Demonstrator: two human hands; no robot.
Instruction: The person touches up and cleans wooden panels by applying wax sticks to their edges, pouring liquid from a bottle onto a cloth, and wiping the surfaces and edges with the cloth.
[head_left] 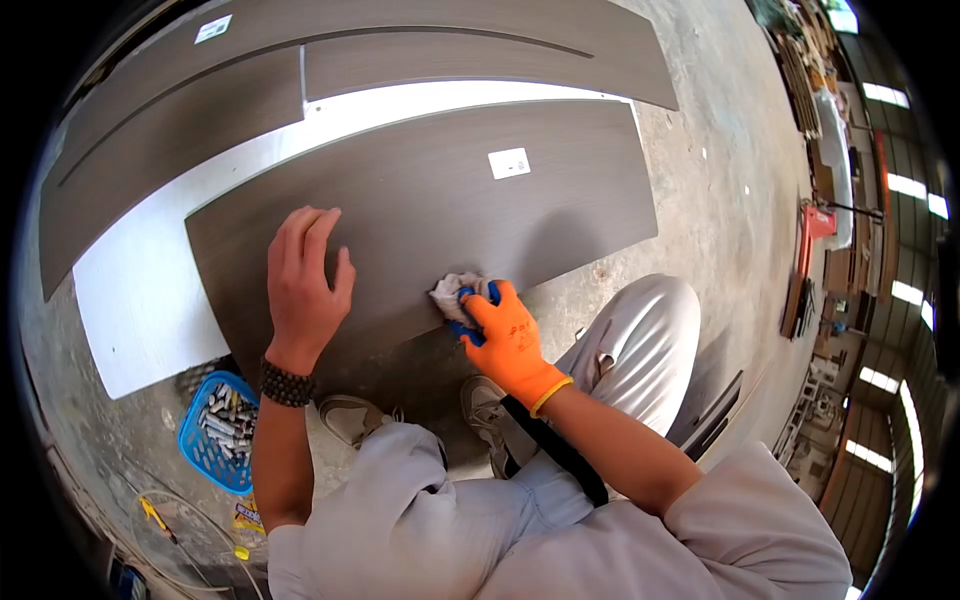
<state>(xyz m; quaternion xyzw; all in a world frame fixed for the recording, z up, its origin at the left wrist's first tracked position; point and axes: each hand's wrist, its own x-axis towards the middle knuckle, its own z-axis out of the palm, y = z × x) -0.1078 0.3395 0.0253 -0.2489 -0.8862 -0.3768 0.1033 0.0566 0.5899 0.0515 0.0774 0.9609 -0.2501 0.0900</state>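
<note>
My right hand (pixel 508 338), in an orange glove with blue fingertips, is closed on a crumpled pale rag (pixel 456 288) at the near edge of a grey-brown wood-grain panel (pixel 420 200). Bare apart from a dark bead bracelet (pixel 287 383) at the wrist, my left hand (pixel 305 280) is over the panel's left part, thumb apart from the fingers, with nothing in it. A white label (pixel 509 163) sticks to the panel's upper right part. Beneath the panel lies a larger white board (pixel 135 290).
Beyond are more brown panels (pixel 480 62), one with a label (pixel 213 28). A blue basket (pixel 205 455) of small tubes or sticks stands left of my feet, near a hose with a yellow nozzle (pixel 155 515). At right on the concrete floor is a red pallet jack (pixel 815 225).
</note>
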